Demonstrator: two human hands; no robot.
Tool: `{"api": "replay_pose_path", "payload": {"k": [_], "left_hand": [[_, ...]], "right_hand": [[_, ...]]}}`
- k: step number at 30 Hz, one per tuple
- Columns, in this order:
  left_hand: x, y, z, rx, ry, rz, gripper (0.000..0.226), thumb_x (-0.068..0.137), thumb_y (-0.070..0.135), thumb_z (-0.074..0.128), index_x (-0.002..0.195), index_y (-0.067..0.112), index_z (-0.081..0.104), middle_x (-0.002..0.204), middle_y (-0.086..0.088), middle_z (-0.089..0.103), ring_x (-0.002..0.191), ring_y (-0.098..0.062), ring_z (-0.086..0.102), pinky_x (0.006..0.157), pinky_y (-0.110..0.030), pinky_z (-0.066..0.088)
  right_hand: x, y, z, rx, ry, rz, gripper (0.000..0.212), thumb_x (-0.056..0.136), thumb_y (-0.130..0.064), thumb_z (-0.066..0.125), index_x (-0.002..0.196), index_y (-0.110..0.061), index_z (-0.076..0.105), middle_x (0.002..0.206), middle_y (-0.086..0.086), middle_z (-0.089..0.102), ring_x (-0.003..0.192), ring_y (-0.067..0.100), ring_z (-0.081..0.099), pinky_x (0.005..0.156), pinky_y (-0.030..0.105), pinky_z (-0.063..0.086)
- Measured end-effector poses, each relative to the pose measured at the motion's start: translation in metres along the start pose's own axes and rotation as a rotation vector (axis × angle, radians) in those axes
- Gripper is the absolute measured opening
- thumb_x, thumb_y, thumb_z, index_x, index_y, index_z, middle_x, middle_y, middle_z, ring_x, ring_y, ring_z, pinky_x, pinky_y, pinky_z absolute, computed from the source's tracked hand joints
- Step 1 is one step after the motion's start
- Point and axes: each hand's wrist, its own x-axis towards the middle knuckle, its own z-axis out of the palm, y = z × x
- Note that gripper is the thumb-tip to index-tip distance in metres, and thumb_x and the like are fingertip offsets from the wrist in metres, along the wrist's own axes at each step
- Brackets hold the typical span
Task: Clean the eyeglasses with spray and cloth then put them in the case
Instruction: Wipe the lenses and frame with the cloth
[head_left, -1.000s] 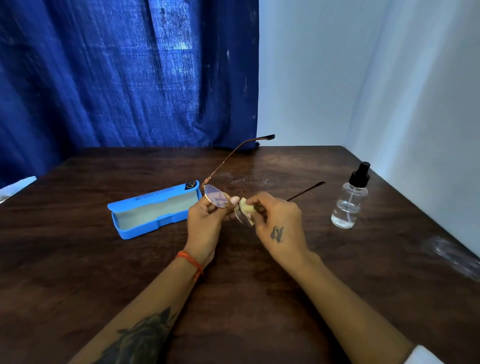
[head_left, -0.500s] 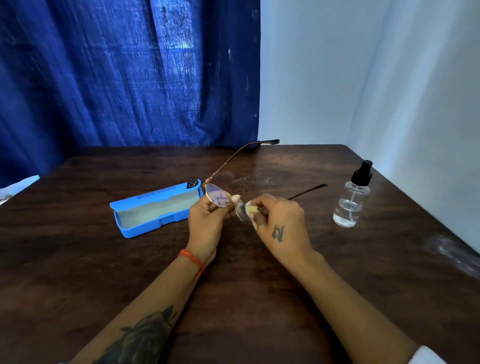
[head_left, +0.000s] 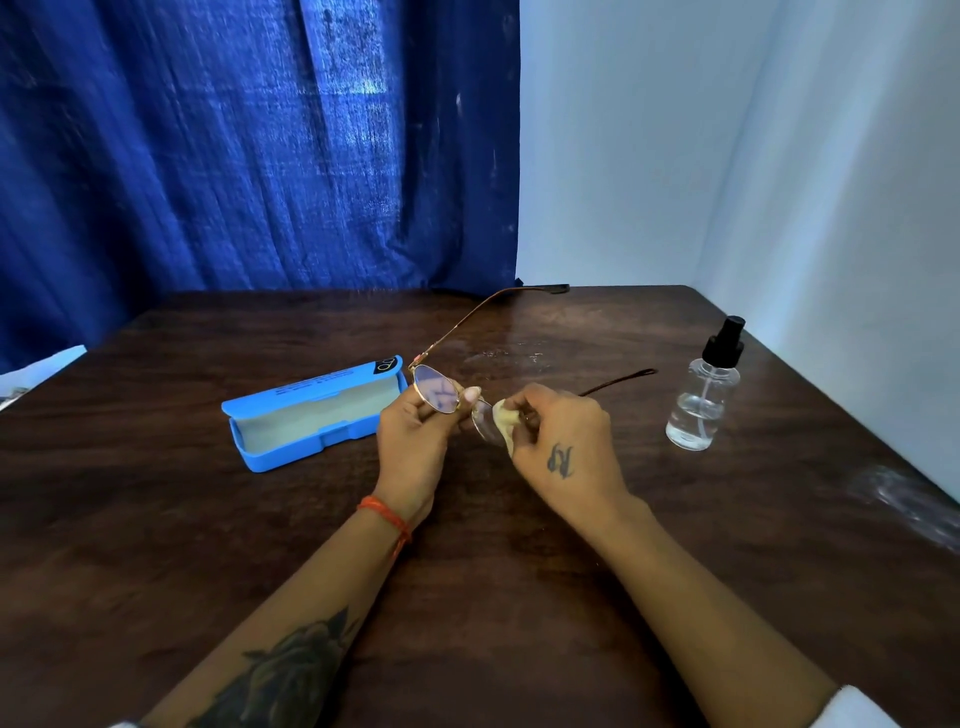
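Note:
Thin gold-rimmed eyeglasses (head_left: 437, 388) are held above the table's middle, temples unfolded and pointing away. My left hand (head_left: 415, 441) pinches the frame at the left lens and bridge. My right hand (head_left: 558, 441) pinches a small pale yellow cloth (head_left: 505, 420) against the right lens. A blue glasses case (head_left: 311, 415) lies open on the table to the left of my hands, its pale lining showing. A clear spray bottle (head_left: 704, 397) with a black pump top stands upright to the right.
The dark wooden table (head_left: 156, 519) meets a blue curtain (head_left: 234, 156) at the back and white walls at the right. Wet droplets (head_left: 511, 358) mark the table behind the glasses. A clear plastic wrapper (head_left: 904, 499) lies at the right edge.
The glasses have tilted a little, their far temple tip dropping lower. My right hand's fingers have shifted slightly with the cloth on the right lens. Case and bottle have not moved.

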Motion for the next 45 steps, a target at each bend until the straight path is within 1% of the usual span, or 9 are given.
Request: {"api": "replay_pose_path", "payload": {"k": [6, 10, 14, 17, 21, 25, 30, 37, 45], "left_hand": [[-0.001, 0.000, -0.001, -0.002, 0.004, -0.008, 0.008, 0.078, 0.007, 0.068, 0.080, 0.002, 0.062, 0.083, -0.019, 0.060, 0.080, -0.024, 0.056, 0.073, -0.028, 0.051], [-0.003, 0.004, 0.001, -0.023, 0.009, -0.015, 0.008, 0.078, 0.005, 0.067, 0.076, 0.010, 0.062, 0.083, -0.018, 0.061, 0.080, -0.027, 0.057, 0.077, -0.036, 0.050], [-0.002, 0.005, -0.001, -0.061, 0.046, -0.049, 0.007, 0.078, 0.003, 0.065, 0.081, 0.009, 0.062, 0.091, -0.024, 0.064, 0.087, -0.032, 0.061, 0.082, -0.041, 0.051], [-0.001, 0.003, -0.002, -0.074, 0.079, -0.057, 0.015, 0.078, 0.001, 0.064, 0.092, -0.002, 0.061, 0.095, -0.025, 0.064, 0.088, -0.029, 0.062, 0.078, -0.033, 0.054], [0.000, 0.002, -0.001, -0.088, 0.092, -0.022, 0.010, 0.079, 0.005, 0.067, 0.085, 0.002, 0.059, 0.082, -0.014, 0.063, 0.078, -0.016, 0.063, 0.067, -0.020, 0.053], [0.000, 0.000, -0.002, -0.099, 0.120, -0.005, 0.012, 0.079, 0.004, 0.067, 0.074, 0.010, 0.058, 0.068, 0.000, 0.060, 0.067, -0.007, 0.062, 0.062, -0.018, 0.052], [0.003, 0.000, -0.002, -0.205, 0.116, -0.096, 0.007, 0.080, 0.008, 0.066, 0.081, 0.005, 0.059, 0.068, 0.001, 0.069, 0.070, -0.009, 0.068, 0.061, -0.021, 0.056], [0.004, 0.006, -0.001, -0.312, 0.061, -0.239, 0.007, 0.082, 0.009, 0.063, 0.076, 0.009, 0.060, 0.065, 0.002, 0.072, 0.066, -0.007, 0.069, 0.058, -0.017, 0.055], [-0.001, 0.007, 0.005, -0.311, 0.005, -0.264, 0.012, 0.080, 0.016, 0.067, 0.086, 0.007, 0.063, 0.073, -0.001, 0.074, 0.070, -0.010, 0.070, 0.058, -0.017, 0.054]], "right_hand": [[0.004, -0.004, 0.001, 0.400, -0.078, 0.165, 0.020, 0.073, -0.007, 0.074, 0.090, -0.017, 0.070, 0.081, -0.007, 0.069, 0.067, -0.002, 0.062, 0.064, 0.009, 0.051], [0.002, -0.004, -0.002, 0.533, -0.116, 0.218, 0.019, 0.066, -0.007, 0.078, 0.080, -0.019, 0.070, 0.076, -0.006, 0.071, 0.067, 0.007, 0.067, 0.064, 0.021, 0.057], [-0.001, -0.001, -0.004, 0.390, -0.160, 0.091, 0.018, 0.063, -0.010, 0.076, 0.071, -0.021, 0.064, 0.069, -0.008, 0.066, 0.060, 0.004, 0.061, 0.056, 0.019, 0.053], [-0.001, 0.001, -0.005, 0.177, -0.074, -0.048, 0.016, 0.065, -0.015, 0.074, 0.072, -0.021, 0.061, 0.071, -0.008, 0.063, 0.060, 0.004, 0.058, 0.057, 0.026, 0.053], [-0.006, -0.008, 0.000, 0.264, 0.007, -0.132, 0.018, 0.067, -0.014, 0.072, 0.082, -0.017, 0.062, 0.083, -0.004, 0.065, 0.068, 0.005, 0.059, 0.060, 0.027, 0.055], [-0.011, -0.008, 0.001, 0.084, -0.062, -0.326, 0.027, 0.069, -0.008, 0.068, 0.093, -0.014, 0.057, 0.091, 0.002, 0.059, 0.073, 0.014, 0.056, 0.060, 0.023, 0.049], [-0.008, -0.003, -0.004, -0.096, -0.029, -0.380, 0.027, 0.068, -0.002, 0.066, 0.090, -0.009, 0.051, 0.076, 0.007, 0.059, 0.066, 0.019, 0.051, 0.054, 0.028, 0.046], [0.001, 0.003, -0.010, 0.222, 0.024, -0.173, 0.025, 0.074, -0.013, 0.068, 0.096, -0.018, 0.057, 0.086, -0.005, 0.066, 0.074, 0.008, 0.060, 0.065, 0.030, 0.053], [0.004, 0.005, -0.009, 0.409, 0.169, 0.036, 0.018, 0.070, -0.012, 0.074, 0.082, -0.021, 0.063, 0.074, -0.010, 0.067, 0.067, 0.001, 0.061, 0.055, 0.010, 0.048]]}}
